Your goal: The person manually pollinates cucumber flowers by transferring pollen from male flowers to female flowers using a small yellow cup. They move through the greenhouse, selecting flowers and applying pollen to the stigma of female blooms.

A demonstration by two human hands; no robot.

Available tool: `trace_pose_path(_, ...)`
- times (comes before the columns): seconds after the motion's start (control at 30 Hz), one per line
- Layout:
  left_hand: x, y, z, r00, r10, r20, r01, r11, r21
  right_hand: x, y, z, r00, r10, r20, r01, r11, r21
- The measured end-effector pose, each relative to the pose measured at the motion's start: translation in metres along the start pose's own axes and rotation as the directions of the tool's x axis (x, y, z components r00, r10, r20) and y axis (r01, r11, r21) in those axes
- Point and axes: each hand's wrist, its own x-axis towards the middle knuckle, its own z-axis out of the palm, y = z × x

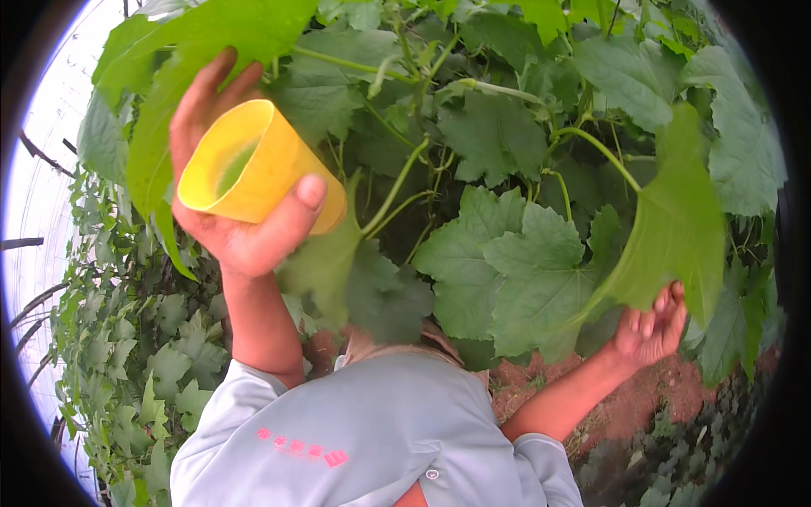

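Observation:
My left hand (253, 241) is raised among the vine leaves and wrapped around a yellow plastic cup (298, 171). The cup is tilted, its mouth facing left and up towards me. Something green shows inside it; what it is I cannot tell. A large bright green leaf (234, 38) hangs over the fingertips of that hand. Off to the right, my right hand (652, 326) has its palm up and fingers loosely bent, with no object seen in it. Its fingertips meet the lower edge of a big upturned leaf (678, 209); whether they press on it is unclear.
Dense broad-leaved vines with stems (405, 184) and tendrils fill the space in front of me. More foliage (171, 361) stands at the left, beside pale sheeting (38, 190) with dark bars. Reddish-brown soil (659, 386) shows beneath my right arm.

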Motion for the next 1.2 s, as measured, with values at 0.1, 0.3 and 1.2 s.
trace_pose_path(0.1,-0.002,-0.017,-0.013,1.000,-0.020,-0.006,0.020,0.998,-0.057,0.006,0.007,0.052,0.933,0.029,0.359,0.004,0.996,-0.091)
trace_pose_path(0.3,-0.013,-0.033,-0.047,0.996,0.051,0.076,-0.047,0.997,-0.058,0.002,0.074,0.134,0.560,0.278,0.781,-0.063,0.953,-0.295)
trace_pose_path(1.2,-0.046,-0.166,-0.212,0.998,-0.014,0.064,0.026,0.979,-0.203,-0.041,0.296,0.360,0.952,-0.025,0.306,0.180,0.852,-0.491)
